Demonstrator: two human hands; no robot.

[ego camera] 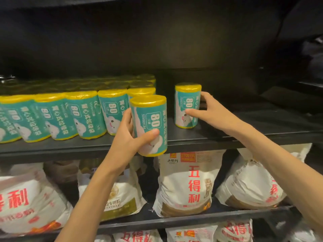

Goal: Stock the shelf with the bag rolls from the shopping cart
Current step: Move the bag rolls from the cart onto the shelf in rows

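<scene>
The left hand [132,137] grips a teal bag roll [150,124] upright, held just before the shelf [227,137] edge. The right hand [209,110] grasps another bag roll [187,105] standing on the shelf, right of the stocked rows [57,114].

We are in a shop, standing at a dark metal shelving unit [227,137] of the kind used in a store aisle, its boards stacked one above another. On the upper board we see many identical teal-and-yellow bag rolls [57,114] lined up in tidy rows several deep, all bearing the same printed label, which is how goods are displayed for sale. Below them we find large white flour sacks [185,186] with red Chinese lettering, the same brand repeated across two lower boards, again stocked in quantity as retail goods.
</scene>
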